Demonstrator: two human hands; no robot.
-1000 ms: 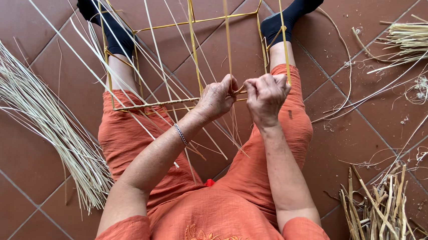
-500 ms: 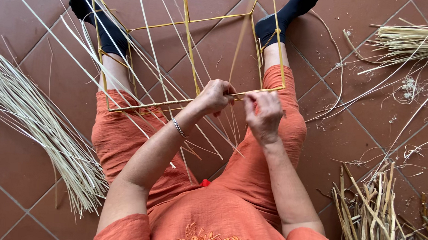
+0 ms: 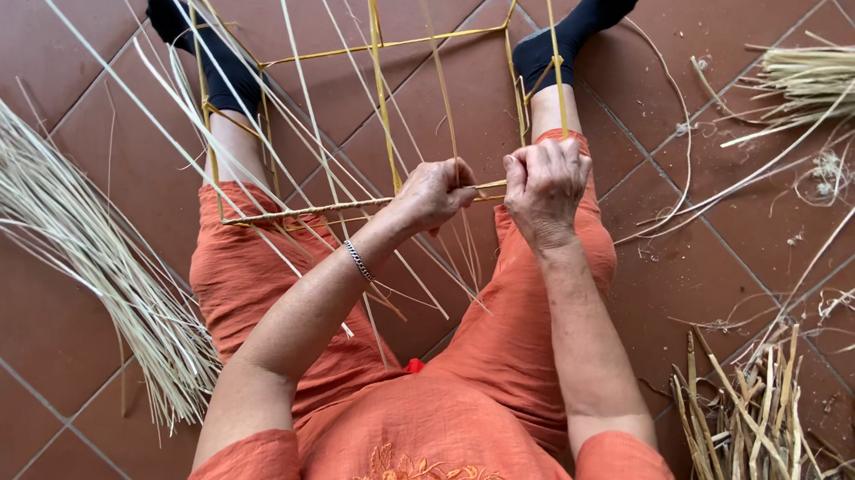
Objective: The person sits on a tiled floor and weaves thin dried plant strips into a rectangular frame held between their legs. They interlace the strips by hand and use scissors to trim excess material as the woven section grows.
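frame bar (image 3: pixel 349 208) crosswise between left hand (image 3: pixel 433 194), right hand (image 3: pixel 546 186)

So there's a yellow wire frame (image 3: pixel 373 86), open box shape, lying tilted across the lap with its far end out by the feet. Long pale straw strands (image 3: pixel 297 91) run through it at angles, and the near bar looks partly wrapped, though that's hard to tell.

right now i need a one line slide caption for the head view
Seated on a tiled floor, left hand and right hand grip straw strands at a yellow wire frame.
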